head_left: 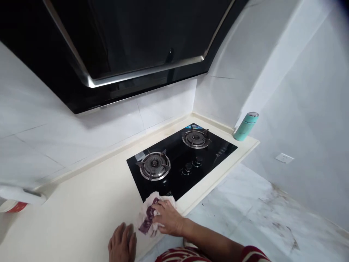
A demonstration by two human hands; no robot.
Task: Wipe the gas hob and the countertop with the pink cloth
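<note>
My right hand [169, 219] is closed on a crumpled white and purple cloth [148, 218]. The cloth lies at the front left corner of the black gas stove [174, 185], partly over its edge and partly on the cream countertop [89, 211]. Bare counter touches my left hand [121, 243], which rests flat there to the left of the cloth with its fingers stretched out and nothing in them. Two round burners with pan supports, a left burner [154, 165] and a right burner [195, 139], sit in the stove, with two knobs [192, 165] in front.
A black range hood [152, 36] hangs low above the stove. On the counter's right end stands a turquoise flask [246, 126]. At the far left are a white object [21, 194] and a red and white container [17, 207]. A socket [284, 158] is on the right wall.
</note>
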